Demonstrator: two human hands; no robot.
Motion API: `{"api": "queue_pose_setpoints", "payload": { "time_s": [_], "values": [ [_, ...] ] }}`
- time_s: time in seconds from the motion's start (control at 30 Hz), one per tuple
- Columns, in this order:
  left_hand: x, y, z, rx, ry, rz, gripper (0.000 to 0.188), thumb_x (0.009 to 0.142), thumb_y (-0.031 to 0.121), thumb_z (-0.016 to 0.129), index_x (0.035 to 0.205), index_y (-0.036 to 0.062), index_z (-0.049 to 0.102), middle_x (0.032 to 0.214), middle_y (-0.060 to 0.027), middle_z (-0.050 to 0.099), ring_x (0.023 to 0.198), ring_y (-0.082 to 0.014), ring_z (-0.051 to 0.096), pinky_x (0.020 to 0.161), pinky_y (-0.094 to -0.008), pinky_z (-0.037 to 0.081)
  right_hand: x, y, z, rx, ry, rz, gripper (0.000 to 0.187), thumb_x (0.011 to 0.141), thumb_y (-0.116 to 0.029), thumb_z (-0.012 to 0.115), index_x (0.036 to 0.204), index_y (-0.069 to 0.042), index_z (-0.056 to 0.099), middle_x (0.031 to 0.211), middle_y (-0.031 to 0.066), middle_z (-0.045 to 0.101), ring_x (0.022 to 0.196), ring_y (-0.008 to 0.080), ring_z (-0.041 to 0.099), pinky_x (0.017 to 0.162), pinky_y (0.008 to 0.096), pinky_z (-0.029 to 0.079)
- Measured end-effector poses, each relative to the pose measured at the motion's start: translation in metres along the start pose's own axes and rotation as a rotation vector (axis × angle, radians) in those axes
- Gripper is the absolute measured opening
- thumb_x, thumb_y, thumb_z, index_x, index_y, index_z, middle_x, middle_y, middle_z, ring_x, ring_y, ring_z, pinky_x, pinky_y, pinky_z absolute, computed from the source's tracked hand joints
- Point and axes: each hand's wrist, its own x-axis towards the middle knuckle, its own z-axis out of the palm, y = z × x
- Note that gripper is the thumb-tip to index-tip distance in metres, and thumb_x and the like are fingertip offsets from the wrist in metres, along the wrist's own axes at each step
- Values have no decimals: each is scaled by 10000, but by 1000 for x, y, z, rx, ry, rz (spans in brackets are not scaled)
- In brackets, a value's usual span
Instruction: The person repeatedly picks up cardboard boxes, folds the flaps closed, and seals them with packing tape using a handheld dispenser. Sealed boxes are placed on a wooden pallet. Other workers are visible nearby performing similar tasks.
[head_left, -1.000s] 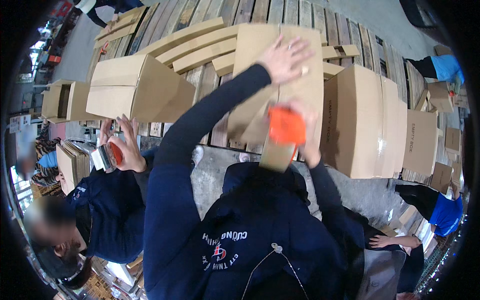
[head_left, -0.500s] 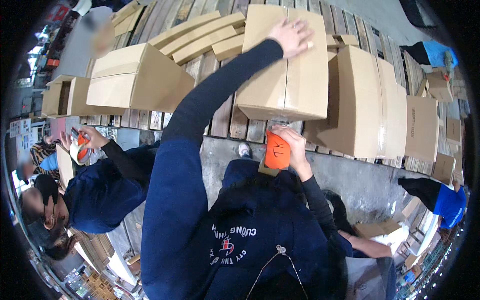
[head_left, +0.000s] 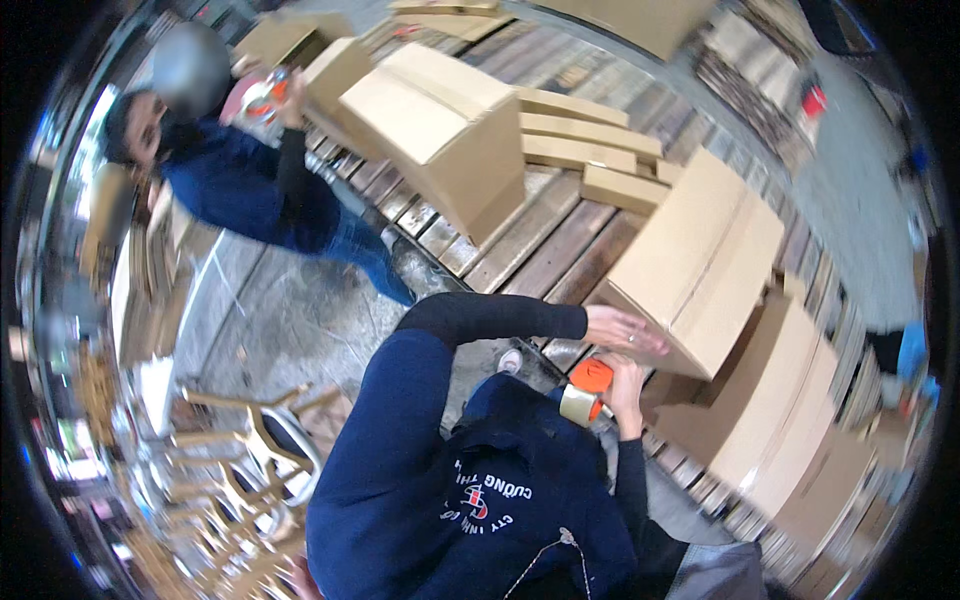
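Observation:
A closed cardboard box [head_left: 700, 265] with tape along its top seam stands on wooden slats in front of me. My left hand [head_left: 627, 330] lies flat against or just beside its near lower side, fingers stretched out; whether it touches is hard to tell. Just below, my right hand [head_left: 625, 388] grips an orange tape dispenser [head_left: 590, 374] holding a roll of tape [head_left: 578, 405]. The dispenser is close to the box's near side. Part of its handle is hidden by my fingers.
Another large box [head_left: 775, 400] stands at the right. Flat narrow cartons [head_left: 590, 155] lie behind. A taller box [head_left: 440, 130] is at the left, near a co-worker [head_left: 250, 185] holding a tape dispenser [head_left: 265, 95]. Wooden chair frames [head_left: 250, 470] stand at the lower left.
My left hand has come down from the box top to its near side. The dispenser in my right hand has turned. The whole view has swung toward the left.

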Motion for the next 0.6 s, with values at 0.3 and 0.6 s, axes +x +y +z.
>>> {"api": "queue_pose_setpoints", "payload": {
  "time_s": [0.3, 0.6],
  "values": [
    [-114, 103, 15, -461, -469, -784, 525, 748, 188, 614, 1263, 133, 527, 1523, -72, 279, 1440, -243, 175, 1170, -528, 93, -14, 37, 9, 485, -74, 102, 241, 616, -14, 686, 855, -21, 712, 813, 156, 681, 796, 254, 674, 736, 320, 504],
    [-176, -192, -151, 261, -137, -1719, 669, 847, 393, 557, 1435, 153, 347, 1529, -123, 245, 1423, -293, 202, 1131, -589, 85, 38, -8, -9, 87, -142, -244, 348, 541, -100, 747, 885, -81, 703, 868, 132, 677, 841, 315, 648, 714, 370, 510]
  ]
}}
